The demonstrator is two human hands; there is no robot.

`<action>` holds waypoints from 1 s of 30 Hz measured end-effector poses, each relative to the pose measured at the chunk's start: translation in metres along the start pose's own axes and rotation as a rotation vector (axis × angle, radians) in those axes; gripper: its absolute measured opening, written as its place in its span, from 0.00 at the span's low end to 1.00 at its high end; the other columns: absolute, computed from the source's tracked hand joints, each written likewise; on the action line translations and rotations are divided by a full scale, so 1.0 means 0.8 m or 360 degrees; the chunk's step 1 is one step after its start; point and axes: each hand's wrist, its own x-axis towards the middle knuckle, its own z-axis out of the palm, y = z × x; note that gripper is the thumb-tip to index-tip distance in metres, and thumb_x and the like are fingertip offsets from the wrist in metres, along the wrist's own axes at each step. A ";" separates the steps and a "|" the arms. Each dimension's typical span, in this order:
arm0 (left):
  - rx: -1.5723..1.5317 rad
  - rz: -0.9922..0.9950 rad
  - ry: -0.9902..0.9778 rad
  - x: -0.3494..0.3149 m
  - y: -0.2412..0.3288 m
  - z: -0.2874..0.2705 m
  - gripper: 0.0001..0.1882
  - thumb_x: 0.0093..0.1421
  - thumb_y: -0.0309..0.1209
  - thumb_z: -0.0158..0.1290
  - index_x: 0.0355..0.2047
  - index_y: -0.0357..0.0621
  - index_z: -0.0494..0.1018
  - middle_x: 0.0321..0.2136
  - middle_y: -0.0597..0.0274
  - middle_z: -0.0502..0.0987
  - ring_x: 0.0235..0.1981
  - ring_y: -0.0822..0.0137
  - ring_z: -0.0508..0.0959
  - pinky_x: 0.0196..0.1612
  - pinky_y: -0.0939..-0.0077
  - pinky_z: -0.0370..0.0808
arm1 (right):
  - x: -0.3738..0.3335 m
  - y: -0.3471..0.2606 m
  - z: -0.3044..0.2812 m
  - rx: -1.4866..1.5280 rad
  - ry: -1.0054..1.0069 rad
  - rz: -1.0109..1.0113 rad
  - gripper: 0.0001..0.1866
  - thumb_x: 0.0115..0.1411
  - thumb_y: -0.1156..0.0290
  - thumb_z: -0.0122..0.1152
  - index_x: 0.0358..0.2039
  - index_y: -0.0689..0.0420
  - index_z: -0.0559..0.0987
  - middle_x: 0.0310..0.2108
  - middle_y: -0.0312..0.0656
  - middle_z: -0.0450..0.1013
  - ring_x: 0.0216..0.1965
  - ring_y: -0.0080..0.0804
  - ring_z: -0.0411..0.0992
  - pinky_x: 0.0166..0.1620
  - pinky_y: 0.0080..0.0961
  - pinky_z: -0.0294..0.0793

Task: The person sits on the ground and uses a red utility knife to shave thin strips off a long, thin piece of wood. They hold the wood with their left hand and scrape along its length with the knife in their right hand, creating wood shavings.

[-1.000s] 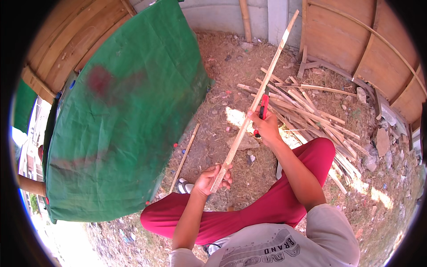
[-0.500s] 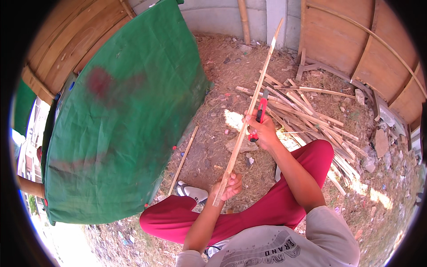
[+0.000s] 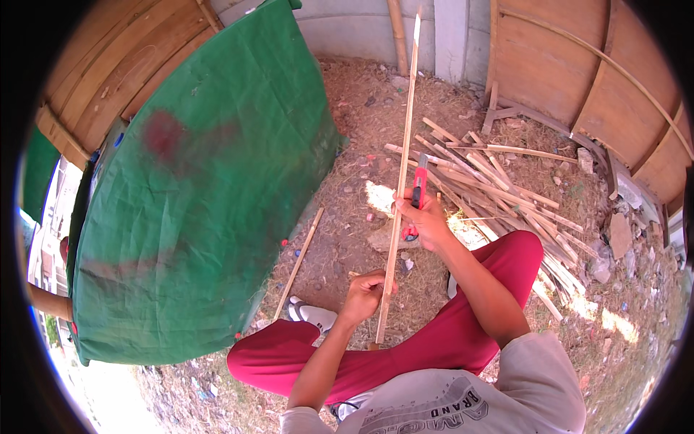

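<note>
**Bamboo strip held upright in 2 hands on a straw-strewn yard**

Bamboo dominates this head-camera view: a seated person in red trousers point(image 3: 463, 340) and a grey printed shirt point(image 3: 463, 405) holds 1 long, thin bamboo strip point(image 3: 402, 173) nearly upright, its tip reaching toward the grey wall point(image 3: 361, 32) at the top of the frame. The left hand point(image 3: 365, 293) has its grip clenched around the strip near its lower end, just above the knee. The right hand point(image 3: 426, 220), higher up, has its grip closed on a red-handled cutter point(image 3: 417, 192) pressed against the strip's right side, fingers wrapped around both. The strip's foot ends near the left thigh, above the ground. To the right, a loose pile of split bamboo slats point(image 3: 499, 184) lies on the dry earth beside curved wooden panels point(image 3: 578, 72). A large green tarpaulin point(image 3: 202, 188) with a dark red smear fills the left half, draped over a rounded frame. A single stick point(image 3: 300, 260) lies on the ground beside its edge, and a white shoe point(image 3: 312, 315) shows just past the left knee.
</note>
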 end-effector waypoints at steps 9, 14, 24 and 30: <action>0.1260 0.0477 0.0032 0.011 0.031 -0.017 0.19 0.58 0.14 0.52 0.47 0.43 0.79 0.39 0.53 0.81 0.35 0.52 0.82 0.39 0.67 0.79 | -0.004 -0.004 0.002 0.0022 -0.0032 0.0105 0.12 0.68 0.67 0.64 0.45 0.62 0.79 0.29 0.34 0.74 0.21 0.13 0.60 0.25 0.14 0.60; 0.1428 0.0103 0.0509 0.016 0.022 -0.035 0.27 0.70 0.33 0.50 0.68 0.44 0.62 0.55 0.44 0.76 0.53 0.48 0.78 0.54 0.62 0.77 | -0.003 0.001 -0.003 0.0019 0.0017 0.0080 0.10 0.67 0.69 0.64 0.44 0.61 0.79 0.30 0.40 0.79 0.20 0.15 0.61 0.24 0.15 0.60; -0.0555 -0.0903 -0.0374 -0.035 0.081 -0.014 0.26 0.74 0.51 0.43 0.55 0.39 0.70 0.29 0.66 0.72 0.19 0.78 0.71 0.20 0.83 0.70 | 0.001 -0.001 -0.002 -0.0070 0.0075 -0.0076 0.07 0.66 0.71 0.66 0.36 0.59 0.76 0.29 0.32 0.73 0.21 0.12 0.58 0.24 0.14 0.56; -0.0497 -0.1031 -0.0257 -0.043 0.091 -0.016 0.18 0.74 0.48 0.46 0.40 0.45 0.70 0.23 0.73 0.64 0.17 0.81 0.60 0.18 0.84 0.57 | 0.005 0.003 -0.006 -0.0145 0.0168 -0.0068 0.08 0.66 0.70 0.65 0.35 0.58 0.76 0.31 0.36 0.76 0.20 0.12 0.58 0.23 0.14 0.57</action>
